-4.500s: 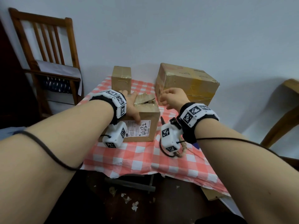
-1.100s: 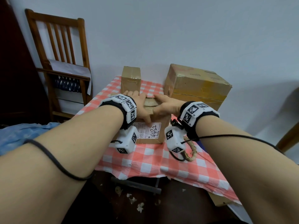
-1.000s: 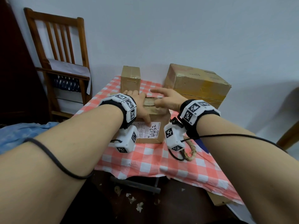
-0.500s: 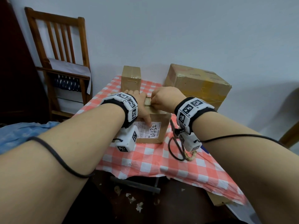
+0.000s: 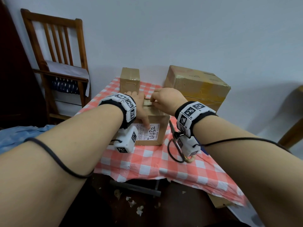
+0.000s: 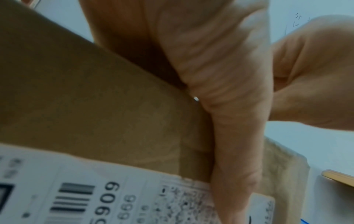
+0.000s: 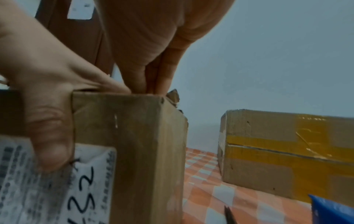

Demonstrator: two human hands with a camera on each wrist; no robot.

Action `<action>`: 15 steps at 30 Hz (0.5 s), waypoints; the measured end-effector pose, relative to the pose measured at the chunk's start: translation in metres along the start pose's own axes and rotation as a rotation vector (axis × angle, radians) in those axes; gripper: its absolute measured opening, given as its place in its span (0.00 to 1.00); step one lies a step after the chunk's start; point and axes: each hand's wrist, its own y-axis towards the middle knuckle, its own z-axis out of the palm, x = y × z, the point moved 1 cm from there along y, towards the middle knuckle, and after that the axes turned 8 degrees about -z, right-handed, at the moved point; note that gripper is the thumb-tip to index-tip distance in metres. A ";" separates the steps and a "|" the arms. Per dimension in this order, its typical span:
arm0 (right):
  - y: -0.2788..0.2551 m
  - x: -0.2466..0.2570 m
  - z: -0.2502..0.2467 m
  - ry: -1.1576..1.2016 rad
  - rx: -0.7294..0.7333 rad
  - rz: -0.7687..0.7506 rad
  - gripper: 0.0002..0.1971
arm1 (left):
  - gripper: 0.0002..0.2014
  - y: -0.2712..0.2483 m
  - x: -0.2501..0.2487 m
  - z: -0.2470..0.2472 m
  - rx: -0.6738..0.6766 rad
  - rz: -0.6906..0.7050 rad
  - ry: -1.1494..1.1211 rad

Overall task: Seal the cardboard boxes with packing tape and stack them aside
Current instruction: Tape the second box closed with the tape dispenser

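Three cardboard boxes sit on a table (image 5: 148,159) with a red checked cloth. Nearest the viewer is a small labelled box (image 5: 152,126). Behind it stand a narrow box (image 5: 129,79) and a large taped box (image 5: 196,86). The left hand (image 5: 140,106) lies over the labelled box's top, thumb pressed down its front on the label. The right hand (image 5: 165,99) has its fingers (image 7: 153,78) curled, pinching the top flap at the box's far edge. Scissors (image 5: 173,145) lie just right of this box. No tape roll is visible. If the pinch loosens, the crumpled flap may spring up or tear, leaving a poor sealing surface.
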 end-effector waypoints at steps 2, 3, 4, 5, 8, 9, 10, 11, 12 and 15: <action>-0.004 -0.004 0.001 0.054 -0.053 0.004 0.14 | 0.56 0.000 -0.001 -0.001 0.000 0.002 0.006; -0.004 -0.006 0.001 0.069 -0.065 0.013 0.14 | 0.55 0.000 -0.001 -0.001 0.000 0.003 0.010; -0.004 -0.007 0.001 0.080 -0.069 0.029 0.14 | 0.55 -0.001 -0.002 -0.002 0.002 0.004 0.013; -0.004 -0.008 0.002 0.088 -0.065 0.048 0.14 | 0.54 -0.001 -0.002 -0.002 0.003 0.004 0.014; -0.001 -0.008 0.003 0.045 -0.051 0.059 0.14 | 0.55 -0.001 -0.001 -0.001 0.005 0.003 0.016; 0.000 -0.008 0.005 0.012 -0.044 0.052 0.14 | 0.55 -0.001 -0.001 -0.001 0.005 0.003 0.015; 0.002 -0.009 0.008 -0.020 -0.034 0.052 0.14 | 0.55 -0.001 0.000 -0.001 0.003 0.005 0.012; 0.003 -0.009 0.010 -0.045 -0.023 0.056 0.13 | 0.55 -0.001 0.000 -0.001 0.003 0.005 0.009; 0.005 -0.009 0.012 -0.064 -0.015 0.057 0.13 | 0.55 -0.002 0.000 -0.001 0.004 0.005 0.008; 0.003 -0.008 0.015 -0.098 0.005 0.041 0.14 | 0.56 -0.002 -0.001 -0.002 0.017 0.003 0.018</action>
